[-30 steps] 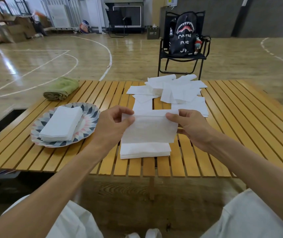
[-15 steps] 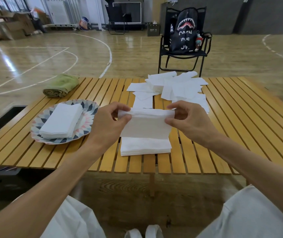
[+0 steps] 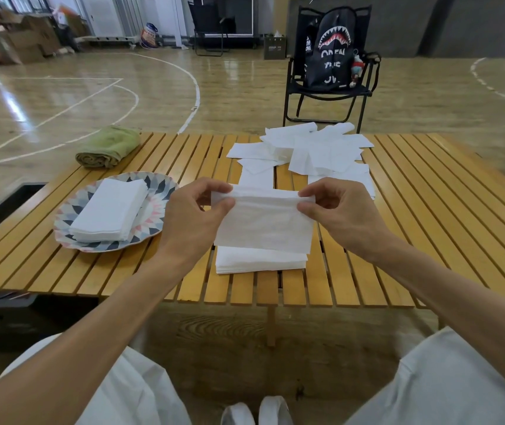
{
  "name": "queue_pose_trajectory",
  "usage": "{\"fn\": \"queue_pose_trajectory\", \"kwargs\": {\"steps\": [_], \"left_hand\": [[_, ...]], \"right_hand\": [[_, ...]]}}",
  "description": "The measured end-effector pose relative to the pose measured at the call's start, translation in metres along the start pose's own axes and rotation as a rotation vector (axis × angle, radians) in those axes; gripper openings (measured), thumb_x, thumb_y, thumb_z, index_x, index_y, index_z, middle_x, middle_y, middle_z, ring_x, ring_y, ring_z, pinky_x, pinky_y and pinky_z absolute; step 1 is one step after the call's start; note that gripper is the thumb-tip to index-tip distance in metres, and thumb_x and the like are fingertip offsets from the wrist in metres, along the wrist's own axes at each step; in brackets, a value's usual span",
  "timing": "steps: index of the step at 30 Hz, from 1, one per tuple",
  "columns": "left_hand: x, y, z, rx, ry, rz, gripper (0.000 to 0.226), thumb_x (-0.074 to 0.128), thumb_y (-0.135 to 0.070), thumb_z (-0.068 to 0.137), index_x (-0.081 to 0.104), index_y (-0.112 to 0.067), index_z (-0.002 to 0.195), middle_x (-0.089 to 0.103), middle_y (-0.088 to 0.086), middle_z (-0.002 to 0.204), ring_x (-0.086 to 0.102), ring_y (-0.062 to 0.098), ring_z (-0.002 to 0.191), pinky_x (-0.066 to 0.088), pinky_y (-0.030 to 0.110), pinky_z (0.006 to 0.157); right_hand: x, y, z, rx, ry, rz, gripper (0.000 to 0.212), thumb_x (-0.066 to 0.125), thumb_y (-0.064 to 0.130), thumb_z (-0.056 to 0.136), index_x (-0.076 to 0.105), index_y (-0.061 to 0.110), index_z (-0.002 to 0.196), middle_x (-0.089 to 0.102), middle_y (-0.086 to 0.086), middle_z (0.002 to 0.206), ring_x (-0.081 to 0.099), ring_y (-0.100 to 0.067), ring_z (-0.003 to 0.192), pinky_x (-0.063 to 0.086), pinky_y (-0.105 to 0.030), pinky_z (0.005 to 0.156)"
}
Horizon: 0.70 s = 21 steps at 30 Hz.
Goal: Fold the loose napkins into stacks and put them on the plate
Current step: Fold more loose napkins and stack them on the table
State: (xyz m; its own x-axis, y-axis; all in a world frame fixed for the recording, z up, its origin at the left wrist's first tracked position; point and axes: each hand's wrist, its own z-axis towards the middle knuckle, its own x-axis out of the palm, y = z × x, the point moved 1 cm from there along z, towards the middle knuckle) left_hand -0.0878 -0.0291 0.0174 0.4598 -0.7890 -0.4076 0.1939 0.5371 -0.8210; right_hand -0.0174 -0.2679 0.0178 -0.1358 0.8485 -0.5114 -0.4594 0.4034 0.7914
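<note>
You had folded the napkin [image 3: 263,223] over since a second ago: your left hand [image 3: 196,222] and right hand [image 3: 341,217] pinched its doubled top edge between thumbs and fingertips. It hung just above the folded stack [image 3: 260,262], which sat below your fingers, so it probably went there next; the patterned plate [image 3: 159,185] lay left of them.

A rolled green towel [image 3: 108,146] lies on the slatted table [image 3: 429,210]; beyond, a backpack [image 3: 332,49] fills a black chair [image 3: 294,96].
</note>
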Motion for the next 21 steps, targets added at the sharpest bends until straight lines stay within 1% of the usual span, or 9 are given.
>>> {"fn": "queue_pose_trajectory", "kwargs": {"steps": [5,8,10,12,14,16,17,19,21], "left_hand": [[0.003,0.002,0.000,0.022,-0.026,0.092,0.011,0.069,-0.027,0.090,0.064,-0.030,0.099,0.062,-0.016,0.095,0.058,0.001,0.089,0.049,0.020,0.075],[0.001,0.002,0.004,0.035,-0.043,0.143,0.009,0.067,-0.031,0.091,0.063,-0.029,0.099,0.060,-0.006,0.102,0.056,0.003,0.092,0.045,0.018,0.075],[-0.001,-0.001,0.007,0.030,-0.054,0.170,0.010,0.066,-0.034,0.092,0.062,-0.027,0.098,0.056,-0.005,0.105,0.055,0.005,0.091,0.041,0.015,0.071],[-0.004,-0.004,0.009,0.029,-0.039,0.181,0.014,0.063,-0.036,0.094,0.063,-0.022,0.096,0.058,-0.005,0.097,0.055,0.006,0.087,0.041,0.012,0.067],[-0.005,-0.005,0.011,0.016,-0.011,0.144,0.022,0.058,-0.037,0.097,0.063,-0.015,0.094,0.061,-0.004,0.090,0.055,0.005,0.083,0.042,0.008,0.064],[-0.004,-0.004,0.013,-0.034,0.001,0.066,0.027,0.056,-0.037,0.098,0.061,-0.011,0.096,0.062,-0.003,0.088,0.057,0.005,0.081,0.043,0.011,0.064],[-0.001,-0.003,0.014,-0.068,0.004,0.023,0.026,0.055,-0.037,0.099,0.060,-0.011,0.097,0.063,-0.002,0.088,0.058,0.006,0.079,0.045,0.016,0.063],[0.006,0.004,0.014,-0.136,0.020,-0.029,0.020,0.052,-0.034,0.101,0.058,-0.014,0.098,0.064,0.000,0.088,0.057,0.009,0.075,0.044,0.024,0.062],[0.016,0.015,0.012,-0.203,0.054,0.023,0.018,0.050,-0.032,0.101,0.057,-0.016,0.100,0.063,0.002,0.088,0.056,0.013,0.075,0.043,0.027,0.063]], "right_hand": [[0.000,0.001,0.002,-0.034,-0.031,-0.080,0.006,0.072,0.024,0.090,0.067,0.023,0.093,0.067,0.004,0.086,0.058,-0.005,0.076,0.050,-0.018,0.068],[-0.001,0.001,0.006,-0.014,-0.039,-0.101,0.011,0.070,0.031,0.091,0.064,0.022,0.091,0.062,0.005,0.088,0.053,-0.010,0.073,0.047,-0.022,0.066],[-0.002,0.003,0.010,0.025,-0.023,-0.084,0.016,0.067,0.037,0.092,0.063,0.022,0.090,0.062,0.003,0.087,0.051,-0.013,0.068,0.048,-0.027,0.064],[-0.004,0.005,0.014,0.060,-0.002,-0.024,0.022,0.064,0.041,0.095,0.062,0.020,0.087,0.065,-0.003,0.085,0.051,-0.015,0.063,0.048,-0.032,0.061],[-0.005,0.008,0.015,0.106,0.016,0.058,0.028,0.060,0.040,0.098,0.061,0.014,0.089,0.064,-0.004,0.078,0.045,-0.008,0.053,0.041,-0.028,0.057],[-0.003,0.008,0.016,0.172,0.032,0.114,0.035,0.057,0.043,0.098,0.060,0.008,0.095,0.064,-0.005,0.074,0.042,-0.011,0.052,0.037,-0.028,0.054],[-0.001,0.007,0.016,0.207,0.035,0.130,0.035,0.057,0.043,0.099,0.060,0.008,0.097,0.064,-0.005,0.076,0.043,-0.015,0.056,0.038,-0.030,0.055],[0.005,0.003,0.018,0.288,0.028,0.164,0.027,0.058,0.039,0.099,0.061,0.013,0.098,0.066,-0.007,0.084,0.051,-0.021,0.067,0.044,-0.037,0.061],[0.012,-0.005,0.020,0.387,0.022,0.162,0.014,0.060,0.033,0.098,0.062,0.020,0.099,0.067,-0.007,0.098,0.059,-0.020,0.078,0.052,-0.041,0.070]]}}
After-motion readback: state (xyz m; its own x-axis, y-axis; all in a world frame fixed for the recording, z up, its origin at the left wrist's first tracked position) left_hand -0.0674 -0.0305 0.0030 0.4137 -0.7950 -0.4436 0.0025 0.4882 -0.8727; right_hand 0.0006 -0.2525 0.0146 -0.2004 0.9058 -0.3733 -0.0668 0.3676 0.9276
